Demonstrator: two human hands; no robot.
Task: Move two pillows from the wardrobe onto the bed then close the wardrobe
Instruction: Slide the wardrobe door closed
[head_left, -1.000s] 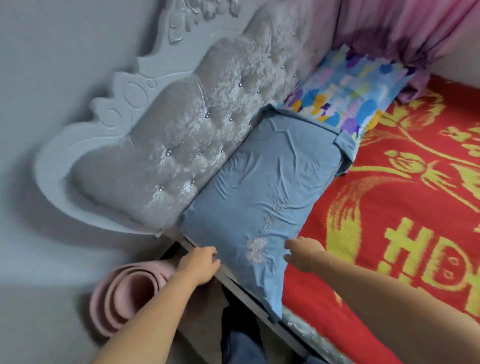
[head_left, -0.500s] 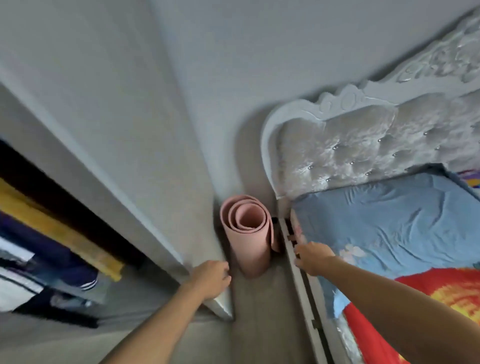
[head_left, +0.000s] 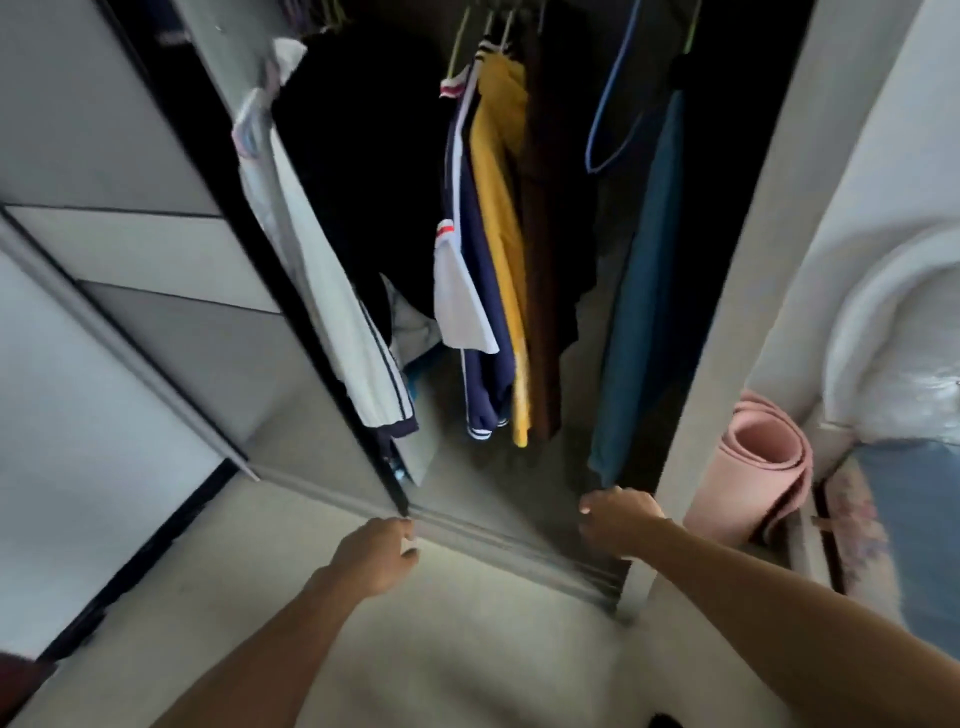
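A: Half a second back the view took in the wall, the headboard and the blue pillow, with the left hand at the wardrobe's end panel; now it faces straight into the open wardrobe (head_left: 545, 260), and both hands have come across to its threshold.

B: What fills the opening?

A: Hanging clothes: a dark garment at the left, a navy top with white trim (head_left: 480, 322), a yellow garment (head_left: 498, 234) beside it, and a teal cloth (head_left: 641, 291) at the right. The sliding door (head_left: 156, 291) stands pushed to the left, its edge beside a white garment (head_left: 317, 291).

B: And the pillows?

A: Only one shows, the blue pillow (head_left: 919, 525), a strip of it at the right edge on the bed, below the pale headboard (head_left: 883, 332). The second is out of view. A rolled pink mat (head_left: 753, 467) stands on end between the wardrobe's side panel and the bed.

B: The hands?

A: The left hand (head_left: 376, 553) is at the foot of the door's edge, fingers curled together near the bottom track (head_left: 519, 545); I cannot tell whether they actually clasp the door. The right hand (head_left: 618, 522) hovers over the track just below the teal cloth, fingers loosely bent, holding nothing.
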